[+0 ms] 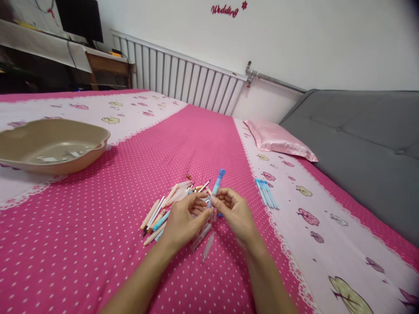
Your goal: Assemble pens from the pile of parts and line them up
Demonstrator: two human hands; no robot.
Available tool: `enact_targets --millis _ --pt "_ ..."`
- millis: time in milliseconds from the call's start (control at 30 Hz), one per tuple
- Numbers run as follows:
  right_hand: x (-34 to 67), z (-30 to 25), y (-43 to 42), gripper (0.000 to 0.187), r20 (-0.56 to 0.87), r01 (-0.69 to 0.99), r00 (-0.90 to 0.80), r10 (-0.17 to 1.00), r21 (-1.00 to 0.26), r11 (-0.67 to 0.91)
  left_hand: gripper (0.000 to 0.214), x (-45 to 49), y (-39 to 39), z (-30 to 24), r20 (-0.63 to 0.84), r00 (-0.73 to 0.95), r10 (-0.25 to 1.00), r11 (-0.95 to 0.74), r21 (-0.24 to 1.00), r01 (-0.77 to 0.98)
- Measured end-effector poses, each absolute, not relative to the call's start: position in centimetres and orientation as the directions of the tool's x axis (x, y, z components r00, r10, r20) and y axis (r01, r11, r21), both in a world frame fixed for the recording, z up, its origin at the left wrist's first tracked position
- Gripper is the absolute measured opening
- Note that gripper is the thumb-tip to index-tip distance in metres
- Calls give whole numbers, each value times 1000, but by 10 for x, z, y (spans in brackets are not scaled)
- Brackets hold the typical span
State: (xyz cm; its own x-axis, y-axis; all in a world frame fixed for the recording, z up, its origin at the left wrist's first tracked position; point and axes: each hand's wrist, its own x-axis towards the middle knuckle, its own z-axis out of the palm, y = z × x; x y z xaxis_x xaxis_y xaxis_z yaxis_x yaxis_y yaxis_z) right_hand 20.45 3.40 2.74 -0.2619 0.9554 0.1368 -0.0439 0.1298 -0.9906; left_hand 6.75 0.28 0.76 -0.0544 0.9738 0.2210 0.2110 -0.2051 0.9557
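Observation:
Between both hands a blue pen point(216, 187) stands tilted, its darker blue end pointing up and away from me. My right hand point(234, 212) pinches it between thumb and fingers. My left hand point(188, 218) closes on its lower part, which the fingers partly hide. Under and beside my left hand lies a loose pile of pens and pen parts point(150, 214), in beige, white and blue. Clear plastic pen pieces point(208, 247) rest just below the hands. To the right, several light blue pens point(267, 194) lie side by side in a row.
A beige plastic basin point(88, 160) with some small pieces inside sits on the left of the bed. The pink dotted bedspread point(209, 126) spreads under everything. A pink pillow point(279, 139) lies by the grey headboard point(356, 144). Behind are a white radiator point(183, 74) and a desk with a monitor point(80, 19).

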Motion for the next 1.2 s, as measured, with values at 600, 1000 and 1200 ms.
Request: enact_targets --millis 600,1000,1200 --pt "211 29 36 28 118 28 -252 961 -991 129 21 67 3 10 87 46 995 -89 995 42" --pt "201 32 28 22 13 109 -419 908 -992 64 33 63 1 20 7 -256 967 -44 989 -140" --pt "197 24 30 22 43 129 -370 928 -987 97 31 64 -3 25 -6 -275 961 -34 989 -142"
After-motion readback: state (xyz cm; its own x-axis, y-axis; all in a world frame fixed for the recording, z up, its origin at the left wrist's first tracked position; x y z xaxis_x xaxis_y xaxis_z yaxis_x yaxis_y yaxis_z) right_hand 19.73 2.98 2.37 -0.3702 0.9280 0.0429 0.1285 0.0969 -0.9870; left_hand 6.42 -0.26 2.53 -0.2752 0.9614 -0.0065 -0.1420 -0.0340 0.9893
